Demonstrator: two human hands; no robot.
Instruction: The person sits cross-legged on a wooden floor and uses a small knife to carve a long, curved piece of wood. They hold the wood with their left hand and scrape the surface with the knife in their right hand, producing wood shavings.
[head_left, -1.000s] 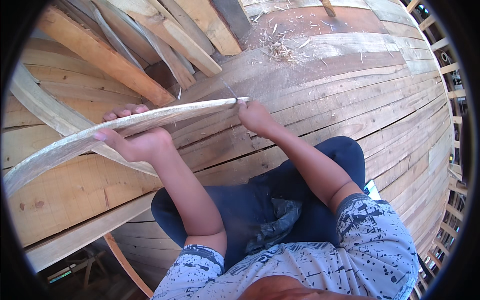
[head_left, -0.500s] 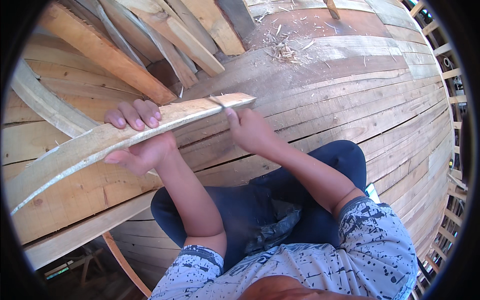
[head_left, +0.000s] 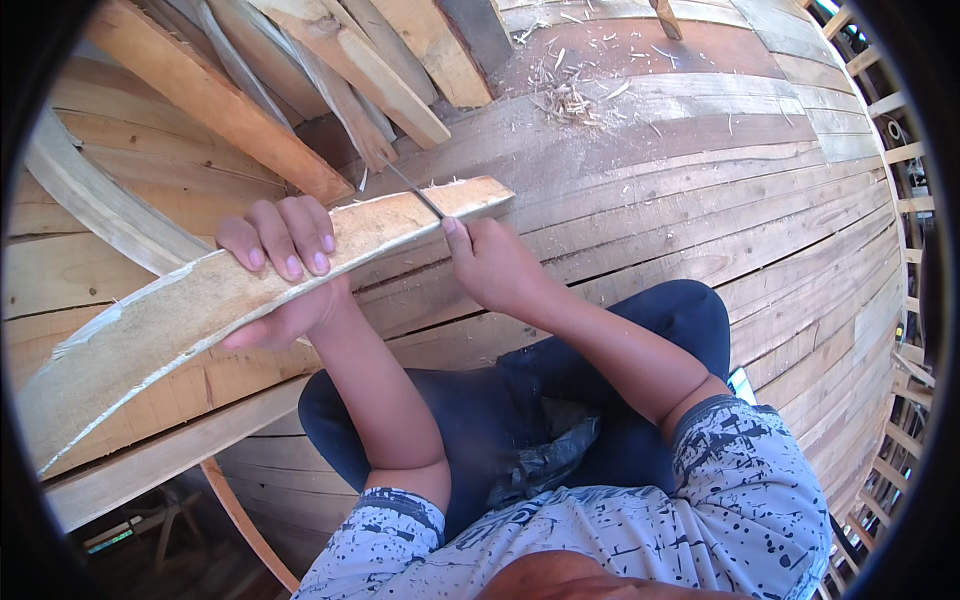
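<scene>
The left hand grips a curved pale board, four fingers laid over its broad face and the thumb at its near edge; the right hand is closed in a fist around a slim dark blade, the grip itself hidden in the palm and the thumb at the blade's near end. The blade crosses the board close to its right-hand end, its tip reaching past the board's far edge; whether it cuts into the wood I cannot tell; small ragged splinters stand along that far edge.

The board is held in the air in front of the person's dark trousers, its broader end low at the left, above the left part of the planked surface; a second curved strip passes behind it. An orange-brown timber and several loose planks slant in at the surface's far left corner; curled shavings lie heaped toward its far edge; a row of slats runs along its right edge.
</scene>
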